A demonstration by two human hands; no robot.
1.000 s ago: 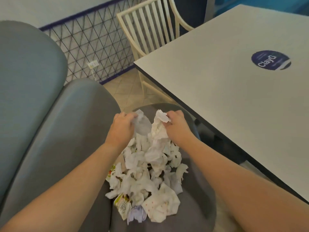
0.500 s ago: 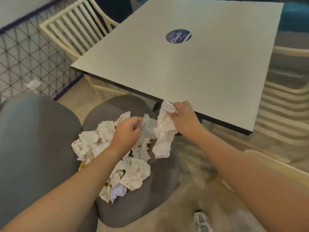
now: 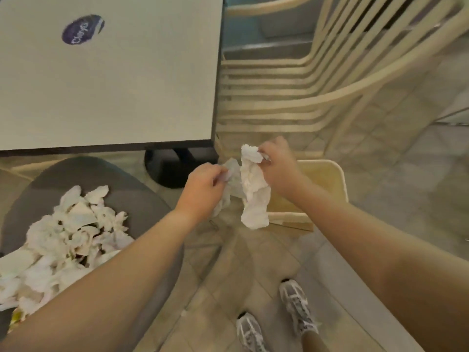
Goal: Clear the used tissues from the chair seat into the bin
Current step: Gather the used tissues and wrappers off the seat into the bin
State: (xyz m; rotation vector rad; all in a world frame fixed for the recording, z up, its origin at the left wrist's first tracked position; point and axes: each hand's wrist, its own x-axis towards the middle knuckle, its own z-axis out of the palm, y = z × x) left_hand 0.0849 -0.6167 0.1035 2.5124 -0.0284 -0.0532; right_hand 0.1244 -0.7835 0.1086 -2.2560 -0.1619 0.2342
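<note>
both hands are raised over the tiled floor [image 3: 228, 262], each pinching tissue. the left hand [image 3: 203, 188] grips a thin, greyish tissue [image 3: 232, 171]; the right hand [image 3: 278, 165] holds a longer white tissue [image 3: 253, 196] that hangs down. just beyond them stands a cream open-topped container, possibly the bin [image 3: 327, 179]. at left, a pile of crumpled tissues [image 3: 66, 235] lies on the grey chair seat [image 3: 132, 196]. a white table [image 3: 127, 85] with a round purple sticker [image 3: 82, 29] sits above, a slatted chair [image 3: 317, 80] to its right. two grey sneakers [image 3: 297, 308] show below.
</note>
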